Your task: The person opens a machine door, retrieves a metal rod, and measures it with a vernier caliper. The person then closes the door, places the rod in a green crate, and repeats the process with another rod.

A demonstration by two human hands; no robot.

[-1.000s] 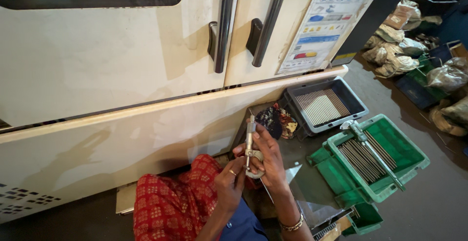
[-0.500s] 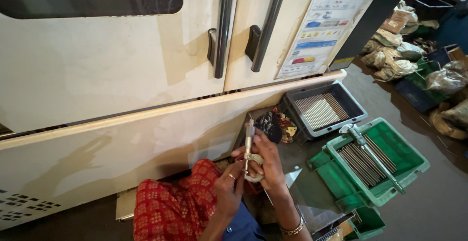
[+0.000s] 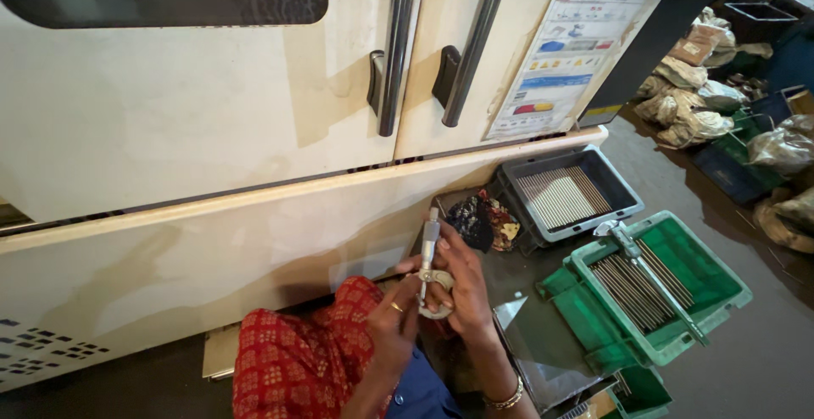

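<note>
A metal micrometer [image 3: 430, 259] stands upright between both hands, its thimble pointing up and its curved frame low. My right hand [image 3: 460, 287] wraps the frame and barrel from the right. My left hand [image 3: 395, 321], with a ring on one finger, pinches the frame's lower left side. I cannot tell whether a rod sits in its jaws. Red patterned cloth [image 3: 305, 364] covers my lap below the hands.
A cream machine cabinet [image 3: 212, 131] with two door handles fills the left and top. A grey tray [image 3: 564, 192] of thin metal rods lies right of the hands, a green tray [image 3: 670, 287] with rods and a gauge further right. Filled bags [image 3: 691, 97] are piled at far right.
Both hands and the micrometer stay almost where they were; the view has shifted slightly.
</note>
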